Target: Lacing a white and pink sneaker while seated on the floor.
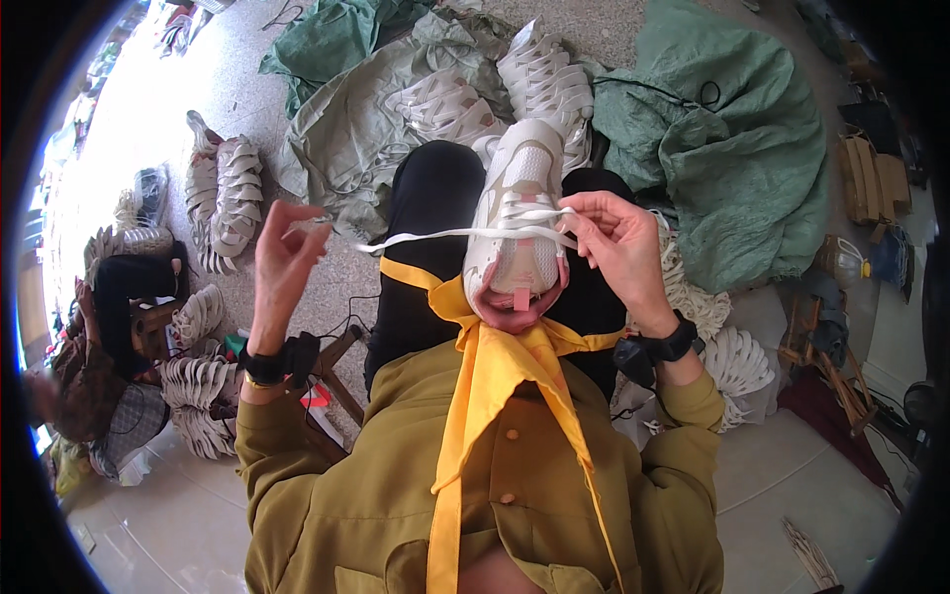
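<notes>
A white and beige sneaker [519, 213] with a pink collar lies across my black-trousered thighs, toe pointing away from me. White shoelace [426, 237] crosses its upper and stretches left into the gap toward my left hand. My left hand [285, 247] is raised left of the shoe, thumb and fingers pinched on a blurred white strand that looks like the lace. At the shoe's right side, my right hand [616, 238] pinches the lace close to the eyelets. Under the heel lies a yellow cloth apron [495, 371] tied over my olive shirt.
Green sacks [717, 148] and a grey-green sheet [346, 148] lie ahead, with white shoe uppers [547, 79] on them. More stacked uppers [237, 193] stand on the floor at left, others [737, 364] at right. A person [109, 366] sits at far left. A wooden stool leg [341, 391] is near my left elbow.
</notes>
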Demonstrator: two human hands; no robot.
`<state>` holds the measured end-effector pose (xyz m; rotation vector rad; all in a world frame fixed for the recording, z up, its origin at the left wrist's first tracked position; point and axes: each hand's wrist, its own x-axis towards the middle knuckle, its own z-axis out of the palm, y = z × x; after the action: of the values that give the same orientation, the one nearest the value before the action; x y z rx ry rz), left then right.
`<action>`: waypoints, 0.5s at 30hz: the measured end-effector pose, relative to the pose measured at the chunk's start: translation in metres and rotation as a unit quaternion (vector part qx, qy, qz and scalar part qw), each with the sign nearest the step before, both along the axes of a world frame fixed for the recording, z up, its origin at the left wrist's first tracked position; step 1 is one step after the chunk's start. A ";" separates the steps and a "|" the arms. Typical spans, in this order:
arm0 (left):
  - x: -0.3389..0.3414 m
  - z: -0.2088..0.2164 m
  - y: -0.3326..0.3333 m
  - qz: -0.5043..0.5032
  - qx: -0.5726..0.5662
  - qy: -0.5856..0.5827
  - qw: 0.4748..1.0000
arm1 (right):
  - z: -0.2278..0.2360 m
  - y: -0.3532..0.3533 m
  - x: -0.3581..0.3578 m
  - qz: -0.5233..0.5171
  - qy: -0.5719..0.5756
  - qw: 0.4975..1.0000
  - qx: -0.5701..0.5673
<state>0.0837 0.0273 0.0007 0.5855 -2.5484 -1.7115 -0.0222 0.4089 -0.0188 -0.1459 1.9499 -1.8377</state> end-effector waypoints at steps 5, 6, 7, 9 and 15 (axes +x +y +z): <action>-0.020 0.005 0.056 -0.140 0.079 0.046 0.986 | 0.002 -0.004 -0.004 0.006 -0.112 0.987 -0.112; -0.024 0.005 0.070 -0.159 0.093 0.053 0.981 | 0.003 -0.009 -0.002 -0.008 -0.086 0.993 -0.082; -0.027 0.008 0.081 -0.178 0.088 0.036 0.979 | 0.004 -0.012 -0.001 -0.020 -0.060 0.997 -0.052; -0.033 0.012 0.098 -0.217 0.078 0.003 0.973 | -0.004 -0.007 0.000 0.006 0.008 0.998 -0.060; -0.042 0.001 0.113 -0.219 -0.004 0.043 0.975 | -0.004 0.001 0.012 0.053 0.089 0.992 0.069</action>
<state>0.0414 0.1404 0.0021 -0.0648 -2.7679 -1.7868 -0.0106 0.4103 -0.0230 -0.3738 2.1381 -1.6654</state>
